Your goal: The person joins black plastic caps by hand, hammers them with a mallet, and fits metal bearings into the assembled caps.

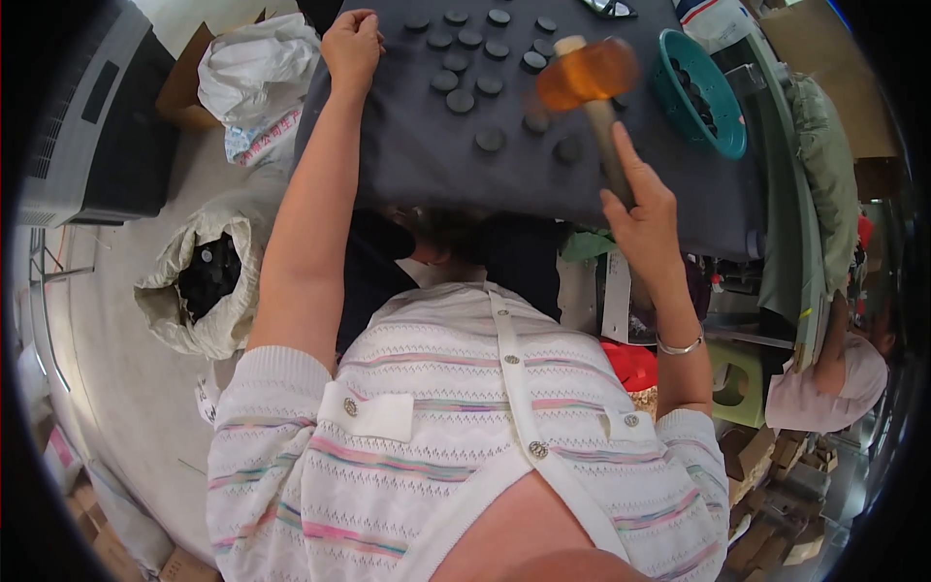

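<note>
My right hand (642,204) grips the wooden handle of a mallet (588,76). The mallet's amber, see-through head is blurred and held above the dark-covered table (417,165). Below and to the left of it, several small round black discs (461,101) lie spread over the cloth. At the table's far left edge is my left hand (351,50), its fingers curled closed; what they hold, if anything, is hidden. The nearest discs are a short way to its right.
A teal plastic basket (669,87) with black pieces in it stands at the table's right. On the floor to the left, an open white sack (160,301) holds dark pieces. Another person (834,378) is at the far right, beside a green stool (739,388).
</note>
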A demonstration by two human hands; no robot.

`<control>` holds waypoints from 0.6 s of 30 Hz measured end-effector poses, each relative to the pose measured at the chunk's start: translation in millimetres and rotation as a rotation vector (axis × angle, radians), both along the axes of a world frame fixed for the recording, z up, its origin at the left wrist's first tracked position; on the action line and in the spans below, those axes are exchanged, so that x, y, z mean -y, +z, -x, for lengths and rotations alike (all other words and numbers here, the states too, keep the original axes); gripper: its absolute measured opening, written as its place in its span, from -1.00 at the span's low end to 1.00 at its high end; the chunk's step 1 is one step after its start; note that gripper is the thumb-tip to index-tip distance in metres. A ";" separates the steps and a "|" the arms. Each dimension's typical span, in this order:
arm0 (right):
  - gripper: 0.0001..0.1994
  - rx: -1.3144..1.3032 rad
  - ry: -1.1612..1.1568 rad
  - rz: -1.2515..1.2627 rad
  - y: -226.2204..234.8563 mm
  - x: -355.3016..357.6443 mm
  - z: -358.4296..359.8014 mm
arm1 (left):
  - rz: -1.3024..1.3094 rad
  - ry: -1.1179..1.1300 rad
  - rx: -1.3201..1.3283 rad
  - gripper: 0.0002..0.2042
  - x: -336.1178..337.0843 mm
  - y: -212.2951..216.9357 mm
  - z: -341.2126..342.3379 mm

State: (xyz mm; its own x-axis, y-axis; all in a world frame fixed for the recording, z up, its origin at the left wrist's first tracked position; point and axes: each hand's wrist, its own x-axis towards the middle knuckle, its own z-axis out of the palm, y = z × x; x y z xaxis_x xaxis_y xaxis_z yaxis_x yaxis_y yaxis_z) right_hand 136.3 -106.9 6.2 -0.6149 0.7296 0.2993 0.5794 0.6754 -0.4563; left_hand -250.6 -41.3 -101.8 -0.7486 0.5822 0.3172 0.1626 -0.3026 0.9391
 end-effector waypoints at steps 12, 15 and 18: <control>-0.23 0.029 -0.032 -0.077 -15.7 4.7 -1.1 | -0.006 0.031 -0.019 -0.87 -2.4 -0.3 2.5; -0.23 0.108 -0.040 0.017 -26.9 -0.1 -4.9 | -0.018 0.011 -0.006 -0.87 -3.7 -3.8 1.6; -0.23 -0.028 -0.047 0.046 -16.9 -0.4 -12.4 | 0.012 -0.015 0.008 -0.87 -5.1 -4.7 1.5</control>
